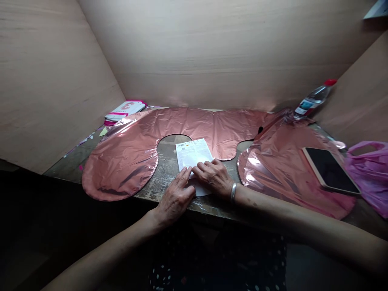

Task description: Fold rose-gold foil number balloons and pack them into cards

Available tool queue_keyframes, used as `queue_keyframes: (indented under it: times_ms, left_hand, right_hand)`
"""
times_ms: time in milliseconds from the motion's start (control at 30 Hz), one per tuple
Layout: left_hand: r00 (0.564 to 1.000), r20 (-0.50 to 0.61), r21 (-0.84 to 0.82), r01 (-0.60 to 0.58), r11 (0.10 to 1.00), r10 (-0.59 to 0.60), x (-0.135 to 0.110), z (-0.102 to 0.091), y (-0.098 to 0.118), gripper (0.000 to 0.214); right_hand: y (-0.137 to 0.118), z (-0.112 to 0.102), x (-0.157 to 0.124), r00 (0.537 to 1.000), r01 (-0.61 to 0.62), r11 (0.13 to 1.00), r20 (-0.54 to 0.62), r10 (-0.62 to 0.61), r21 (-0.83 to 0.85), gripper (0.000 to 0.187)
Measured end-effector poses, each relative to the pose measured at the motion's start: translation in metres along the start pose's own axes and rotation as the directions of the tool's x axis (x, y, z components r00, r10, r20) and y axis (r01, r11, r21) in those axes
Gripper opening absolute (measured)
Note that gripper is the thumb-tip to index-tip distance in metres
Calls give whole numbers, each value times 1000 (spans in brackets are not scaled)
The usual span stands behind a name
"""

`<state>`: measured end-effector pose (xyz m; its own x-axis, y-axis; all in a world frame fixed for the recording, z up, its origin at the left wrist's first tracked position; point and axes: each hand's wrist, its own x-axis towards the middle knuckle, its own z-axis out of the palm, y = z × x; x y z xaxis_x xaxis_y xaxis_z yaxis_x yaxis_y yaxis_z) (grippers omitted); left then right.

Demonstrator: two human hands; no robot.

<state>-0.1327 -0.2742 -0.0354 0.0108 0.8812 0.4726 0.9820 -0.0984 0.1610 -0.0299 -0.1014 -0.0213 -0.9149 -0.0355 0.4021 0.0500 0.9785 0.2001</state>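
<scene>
A white printed packet (194,153) with a barcode and small text lies at the front of the table, its lower part partly covered by my hands. My left hand (177,196) has its fingers together on the packet's lower left edge. From the right, my right hand (214,177), with a silver bangle at the wrist, bends its fingers down over the packet's lower middle. The fingertips of both hands almost meet there. Behind and around the packet spreads a flat rose-gold foil balloon (127,161) with curved edges; more of the same foil (281,161) lies at the right.
A phone (332,169) rests on the foil at right, beside a pink plastic bag (368,173). A red-capped bottle (315,99) leans in the back right corner. Pink-edged printed packets (125,110) are stacked at back left. Wooden panels (212,52) enclose the table (166,157).
</scene>
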Motion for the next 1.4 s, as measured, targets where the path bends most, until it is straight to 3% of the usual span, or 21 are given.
queue_keyframes:
  times_ms: [133,333,567,767,933,1200,1400]
  left_hand:
    - [1000,-2,-44,22,999,-22,-6,-4,-3,13]
    - [996,82,-93,-25,995,32,-11,-14,-7,24]
    - [984,119,-92,-119,989,130,-23,-22,-3,51]
    - [991,-27,-74,-133,988,132,-41,-16,4,27]
    - [981,-182,-91,-87,992,70,-43,-7,10,19]
    - [987,-162,-188,-19,982,-12,-45,-7,12,16]
    - [988,-149,-260,-5,966,-35,-49,-6,9,15]
  right_hand:
    - [11,0,-7,1000,-11,993,19,9,119,18]
    - [31,-10,-44,998,46,915,25,-62,400,22]
    - [15,-42,-83,993,-25,860,111,-37,510,38]
    - [-12,-53,-106,995,-21,886,101,-29,463,44]
    - [-28,-48,-102,996,-74,920,69,51,386,27]
    - [-23,-54,-101,991,-136,889,54,125,437,19]
    - [-26,-57,-108,985,-161,885,124,119,437,43]
